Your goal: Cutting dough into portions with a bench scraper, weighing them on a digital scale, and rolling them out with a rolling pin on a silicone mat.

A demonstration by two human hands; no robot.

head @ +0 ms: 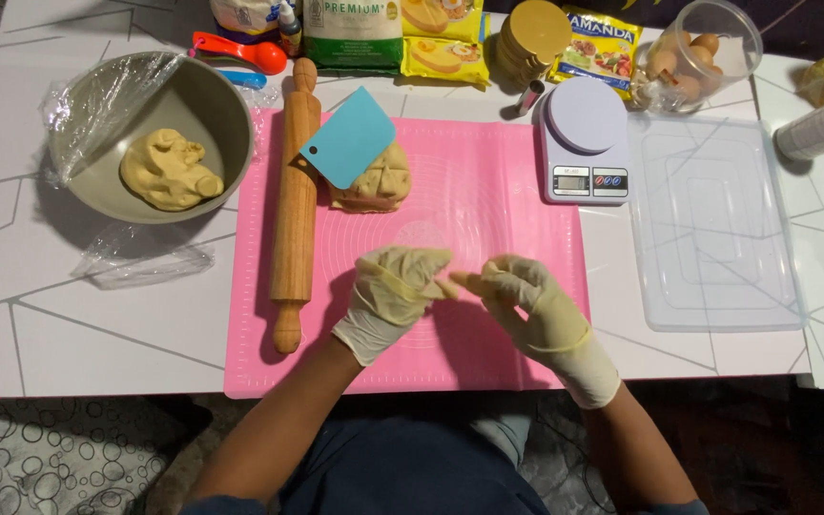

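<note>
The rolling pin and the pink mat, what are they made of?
The rolling pin looks like wood: light brown with a matte, grainy surface. The pink mat is probably silicone or soft plastic: it lies thin and flat on the table, smooth, with faint printed circles. The gloves on the left hand and right hand look like thin, wrinkly latex.

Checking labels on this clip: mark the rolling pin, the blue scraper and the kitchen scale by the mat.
rolling pin (295, 205), head view, middle of the wooden barrel
blue scraper (349, 138), head view, centre of the blade
kitchen scale (584, 116), head view, round weighing plate
</note>
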